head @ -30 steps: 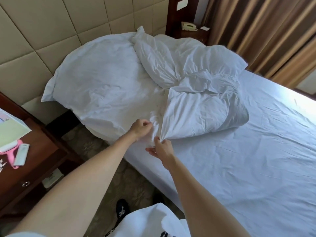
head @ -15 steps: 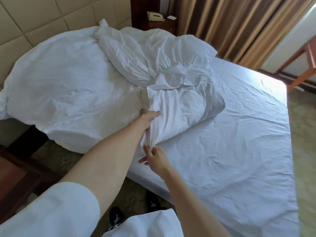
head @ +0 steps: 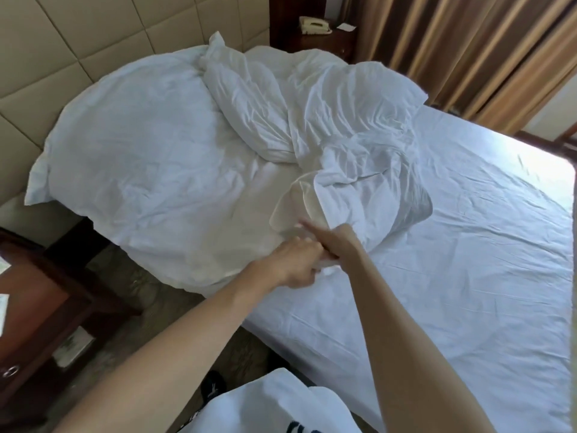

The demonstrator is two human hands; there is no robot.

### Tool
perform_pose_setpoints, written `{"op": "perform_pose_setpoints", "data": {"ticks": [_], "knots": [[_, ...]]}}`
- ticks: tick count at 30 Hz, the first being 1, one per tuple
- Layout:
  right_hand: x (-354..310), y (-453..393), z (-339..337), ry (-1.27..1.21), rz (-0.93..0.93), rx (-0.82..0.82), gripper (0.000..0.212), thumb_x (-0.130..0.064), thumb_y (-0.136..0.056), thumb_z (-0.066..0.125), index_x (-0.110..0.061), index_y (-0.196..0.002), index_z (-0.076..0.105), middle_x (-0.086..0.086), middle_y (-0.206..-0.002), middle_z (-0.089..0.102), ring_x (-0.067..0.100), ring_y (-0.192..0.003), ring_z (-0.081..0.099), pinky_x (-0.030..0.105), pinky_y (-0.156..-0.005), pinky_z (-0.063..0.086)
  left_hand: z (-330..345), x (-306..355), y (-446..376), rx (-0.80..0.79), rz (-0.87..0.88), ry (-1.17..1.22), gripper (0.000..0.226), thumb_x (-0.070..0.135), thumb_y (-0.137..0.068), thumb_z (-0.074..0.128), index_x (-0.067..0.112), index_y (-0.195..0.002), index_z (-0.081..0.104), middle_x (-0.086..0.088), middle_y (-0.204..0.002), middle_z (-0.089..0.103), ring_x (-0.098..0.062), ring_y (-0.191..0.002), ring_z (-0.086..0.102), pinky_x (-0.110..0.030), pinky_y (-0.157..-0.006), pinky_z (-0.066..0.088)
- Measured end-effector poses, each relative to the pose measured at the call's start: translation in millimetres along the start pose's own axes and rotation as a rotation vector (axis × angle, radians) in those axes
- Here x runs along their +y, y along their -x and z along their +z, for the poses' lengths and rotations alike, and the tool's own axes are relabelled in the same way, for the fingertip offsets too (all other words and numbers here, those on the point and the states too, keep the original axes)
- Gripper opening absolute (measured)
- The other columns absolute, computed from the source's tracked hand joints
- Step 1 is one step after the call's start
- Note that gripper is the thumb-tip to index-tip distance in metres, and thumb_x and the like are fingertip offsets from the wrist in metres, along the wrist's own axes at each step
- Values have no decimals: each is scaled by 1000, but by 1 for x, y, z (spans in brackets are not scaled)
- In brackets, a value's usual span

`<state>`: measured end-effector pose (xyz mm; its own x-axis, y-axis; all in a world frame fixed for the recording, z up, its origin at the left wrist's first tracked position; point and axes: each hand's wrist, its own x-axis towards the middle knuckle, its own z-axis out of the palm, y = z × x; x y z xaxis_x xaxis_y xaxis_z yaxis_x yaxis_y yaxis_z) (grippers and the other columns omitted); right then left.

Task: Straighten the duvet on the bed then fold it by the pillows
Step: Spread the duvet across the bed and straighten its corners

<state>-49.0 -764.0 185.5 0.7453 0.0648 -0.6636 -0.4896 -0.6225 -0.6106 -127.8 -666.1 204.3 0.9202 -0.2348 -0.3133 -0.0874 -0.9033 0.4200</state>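
The duvet [head: 327, 126] is a white, heavily creased mass bunched at the head end of the bed [head: 468, 276], against the padded headboard [head: 62, 48]; part of it spreads flat and wide toward the near edge of the bed and droops over that edge, while another part is rolled into a thick twisted ridge on top; a turned-back flap near the hands shows a cream-toned inner face; whether pillows lie under the heap cannot be told; the left hand [head: 290, 260] curls round a gathered bit of the duvet's edge at the near side of the bed, gripping it; the right hand [head: 334, 242] lies just above it, touching it, with the forefinger stretched toward the flap and the other fingers tucked by the cloth, though whether they grasp the fabric cannot be told for the blur; beyond the duvet the bed is covered by a wrinkled white sheet; a dark wooden nightstand [head: 40, 307] stands beside the bed's near side; a telephone [head: 315, 25] sits on a stand behind the head of the bed, and brown curtains [head: 468, 51] hang beyond its far side; the rolled ridge runs its length from the headboard slantwise down toward the hands.
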Motion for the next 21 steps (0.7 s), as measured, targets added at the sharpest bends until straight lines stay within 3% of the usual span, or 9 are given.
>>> {"op": "perform_pose_setpoints", "data": {"ticks": [3, 5, 7, 10, 11, 13, 15, 17, 21], "knots": [[21, -9, 2, 187, -60, 22, 42, -44, -80, 74, -7, -86, 54, 8, -83, 62, 24, -74, 60, 30, -63, 47, 6, 4, 6, -62, 20, 5, 20, 16, -90, 61, 27, -106, 66, 2, -101, 64, -20, -91, 60, -35, -74, 48], [33, -16, 2, 120, -125, 57, 29, -31, -87, 66, -5, -94, 58, 12, -88, 61, 30, -84, 61, 34, -70, 48, 5, -6, 8, -90, -30, 220, 14, 19, -88, 64, 31, -93, 68, 11, -91, 65, -9, -83, 57, -31, -72, 41], [38, -15, -3, 64, -175, 79, 24, -26, -90, 62, -3, -98, 61, 13, -88, 62, 32, -86, 63, 32, -66, 46, 5, -15, 8, -69, -54, 424, 20, 24, -88, 68, 33, -105, 73, 20, -104, 70, 4, -93, 58, -23, -82, 45], [45, -10, -14, 1, -253, 92, 26, -25, -89, 62, 0, -99, 65, 11, -85, 64, 29, -82, 63, 29, -61, 44, 0, -15, 2, 239, -116, 760, 19, 27, -88, 71, 15, -101, 77, 9, -98, 72, 7, -86, 62, -25, -82, 47], [50, -6, -18, 14, -292, 94, 28, -25, -89, 62, 0, -100, 66, 11, -86, 65, 29, -84, 63, 31, -63, 45, -2, -17, -6, 414, -185, 763, 26, 35, -85, 72, 12, -97, 75, 5, -96, 69, 7, -85, 62, -26, -82, 46], [64, 3, -24, 119, -380, 88, 32, -30, -90, 61, -1, -103, 67, 14, -97, 69, 33, -92, 64, 36, -72, 47, -10, -19, -26, 607, -384, 575, 65, 67, -70, 63, 21, -116, 66, -3, -117, 62, -4, -106, 60, -33, -95, 46], [77, 17, -27, 240, -464, 53, 33, -34, -92, 59, -3, -96, 66, 16, -95, 69, 34, -89, 63, 34, -68, 44, -20, -11, -44, 476, -553, 511, 101, 81, -66, 55, 20, -145, 41, -9, -147, 43, -23, -133, 44, -42, -110, 37], [88, 31, -31, 315, -528, 33, 35, -35, -93, 59, -4, -76, 60, 8, -73, 63, 29, -69, 56, 30, -58, 34, -21, -1, -67, 327, -618, 600, 109, 75, -75, 60, 9, -153, 23, -11, -156, 31, -28, -142, 35, -38, -114, 33], [106, 50, -47, 341, -594, 20, 42, -29, -95, 58, -11, -59, 46, -4, -52, 44, 13, -47, 35, 24, -44, 24, 4, 10, -100, 200, -701, 465, 92, 49, -77, 76, 1, -145, 37, -16, -146, 47, -31, -130, 49, -35, -105, 45]]}}
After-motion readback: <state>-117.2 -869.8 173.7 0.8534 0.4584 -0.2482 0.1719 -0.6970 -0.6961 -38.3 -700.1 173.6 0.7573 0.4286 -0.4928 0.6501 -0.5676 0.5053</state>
